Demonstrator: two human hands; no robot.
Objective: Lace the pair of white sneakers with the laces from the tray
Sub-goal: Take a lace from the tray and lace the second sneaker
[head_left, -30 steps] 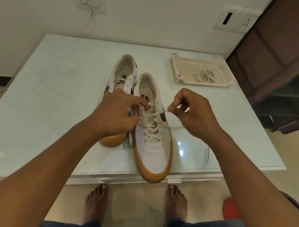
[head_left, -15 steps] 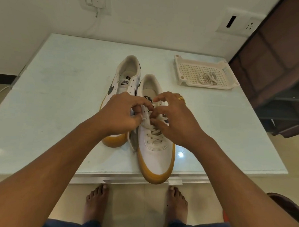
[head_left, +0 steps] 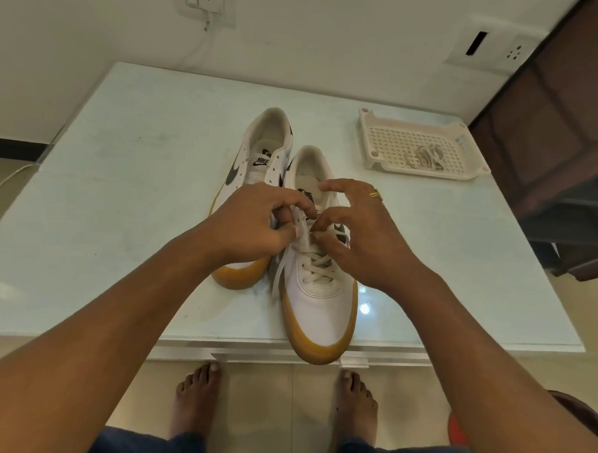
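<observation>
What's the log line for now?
left hand: pinches eyelet flap, near white gum-soled sneaker | right hand: curled at cream lace | far sneaker: unlaced | white tray: spare lace

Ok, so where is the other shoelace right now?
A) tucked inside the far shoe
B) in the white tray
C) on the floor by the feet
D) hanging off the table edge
B: the spare lace lies bunched up on the grid floor of the tray, and the far sneaker has open eyelets with no lace in it.
</observation>
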